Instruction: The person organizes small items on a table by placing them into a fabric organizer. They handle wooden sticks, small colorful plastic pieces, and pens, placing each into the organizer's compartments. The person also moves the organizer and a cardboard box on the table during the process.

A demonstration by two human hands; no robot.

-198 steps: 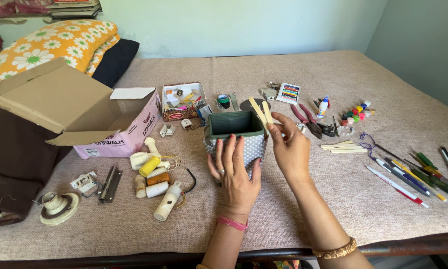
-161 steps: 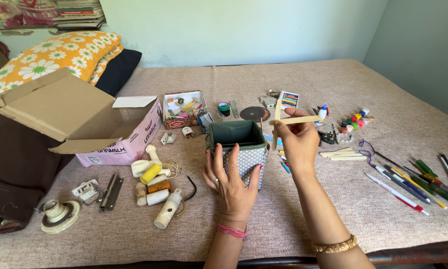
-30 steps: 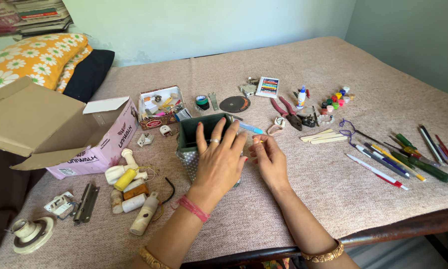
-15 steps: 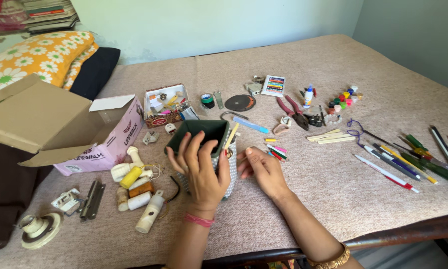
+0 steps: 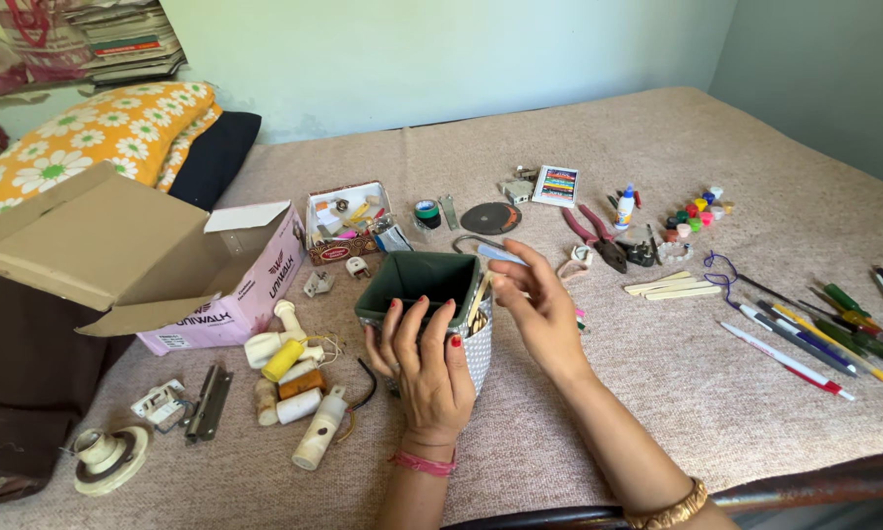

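A grey polka-dot fabric bin point(image 5: 481, 355) with a dark green lining stands tilted on the mat in front of me. My left hand point(image 5: 424, 365) grips its near wall, fingers over the rim. Wooden craft sticks point(image 5: 478, 297) lean inside its right corner. My right hand point(image 5: 537, 306) is raised at the bin's right rim, its curled fingertips just beside the stick tops. I cannot see whether they pinch anything.
An open pink cardboard box point(image 5: 220, 285) sits left, with white electrical fittings point(image 5: 294, 378) in front of it. Behind the bin are a small parts box point(image 5: 348, 218), tape roll point(image 5: 427, 209) and disc point(image 5: 490, 218). To the right lie pliers point(image 5: 598, 231), paint pots point(image 5: 696, 206), loose sticks point(image 5: 672, 287) and pens point(image 5: 804, 339).
My right hand rose from the mat to the bin's right rim. My left hand shifted its grip lower on the near wall, and the bin tipped more upright.
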